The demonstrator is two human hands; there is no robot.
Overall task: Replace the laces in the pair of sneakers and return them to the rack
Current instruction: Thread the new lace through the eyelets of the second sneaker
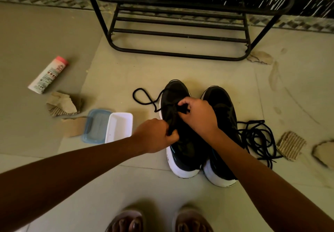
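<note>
Black, white-soled sneakers (pixel 186 157), perhaps blue-trimmed

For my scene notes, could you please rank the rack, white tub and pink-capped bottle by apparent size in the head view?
1. Rack, clearly largest.
2. White tub and pink-capped bottle look alike; the bottle lies farther, so unranked.

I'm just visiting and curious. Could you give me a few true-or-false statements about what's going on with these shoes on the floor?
1. The left hand and right hand both grip the lace on the left sneaker. True.
2. The sneakers stand on the rack. False: both are on the floor before it.
3. A heap of loose laces lies right of the right sneaker. True.
4. The bottle stands upright. False: it lies on its side.
5. The blue lid covers the white tub. False: it lies beside the open tub.
</note>
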